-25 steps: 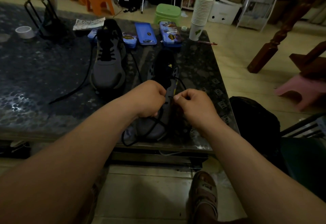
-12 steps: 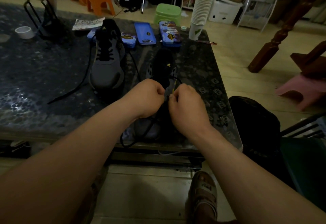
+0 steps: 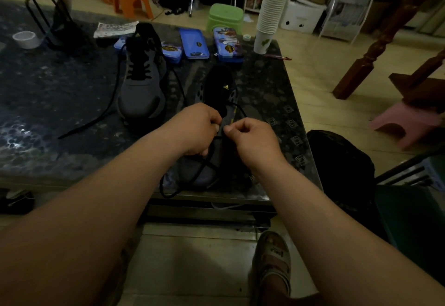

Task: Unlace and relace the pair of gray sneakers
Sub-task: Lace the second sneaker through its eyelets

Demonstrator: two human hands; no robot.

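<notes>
two gray sneakers are set on the dark table (image 3: 60,103), toes toward the person. the far sneaker (image 3: 142,84) is laced across its lower eyelets, and its loose lace end (image 3: 96,120) is trailed over the tabletop to its left. the near sneaker (image 3: 218,84) is placed close to the front table edge, within easy reach, with its tongue laid open, probably so that the eyelet rows are exposed for threading. the left hand (image 3: 195,130) is curled on the shoe's left eyelet flap, apparently to steady it; whether lace is also pinched inside it cannot be told. the right hand (image 3: 252,137) is closed, thumb and forefinger pinched on the black lace (image 3: 167,195) just beside the right eyelet row, as if a tip were being fed or drawn through. slack is looped over the toe and hung slightly past the front edge.

relacing of this shoe is judged to be under way. open tabletop is left on the near shoe's left for pulling slack; on its right the table edge is near and little room is given. blue tins (image 3: 193,43) and stacked paper cups (image 3: 269,16) are well apart at the back, out of the lace's path
</notes>
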